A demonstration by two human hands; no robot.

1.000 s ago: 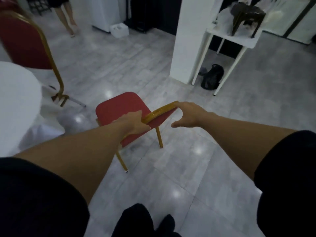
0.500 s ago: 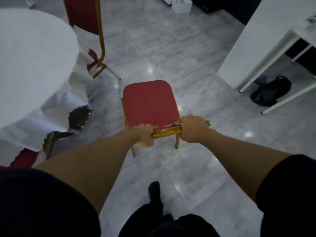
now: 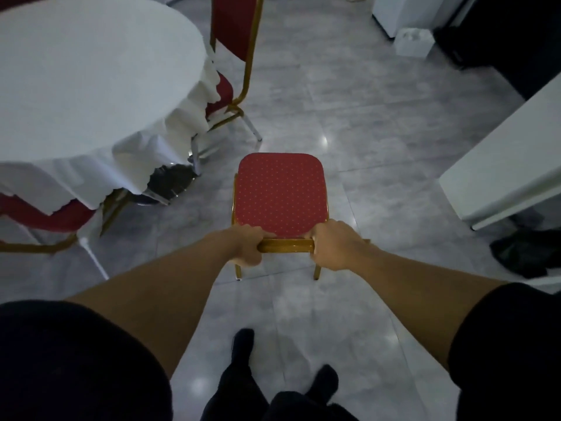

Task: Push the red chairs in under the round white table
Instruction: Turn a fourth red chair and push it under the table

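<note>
- Right now both hands grip the gold top rail (image 3: 285,246) of a red chair (image 3: 280,192), seen from above and behind
- left hand (image 3: 246,245) is closed around the left end of the rail, fingers curled over its front edge
- right hand (image 3: 334,244) is closed around the right end of the rail in the same way, knuckles up
- the chair's dotted red seat points away from the person; two gold legs show below the hands, standing on the grey tiled floor (image 3: 379,123)
- the chair stands out in the open, to the right of the round white table (image 3: 76,71) and apart from it, not under it
- a white tablecloth (image 3: 170,132) hangs over the table edge in folds
- a second red chair (image 3: 236,34) sits at the far side of the table, its seat partly under the cloth
- a third red chair (image 3: 45,218) is at the left, its seat partly covered by the cloth
- a black bag (image 3: 528,253) lies on the floor at the right, beside a white block (image 3: 501,177)
- a small white box (image 3: 413,42) sits on the floor further back
- dark sleeves and the person's dark shoes (image 3: 243,344) fill the bottom of the view
</note>
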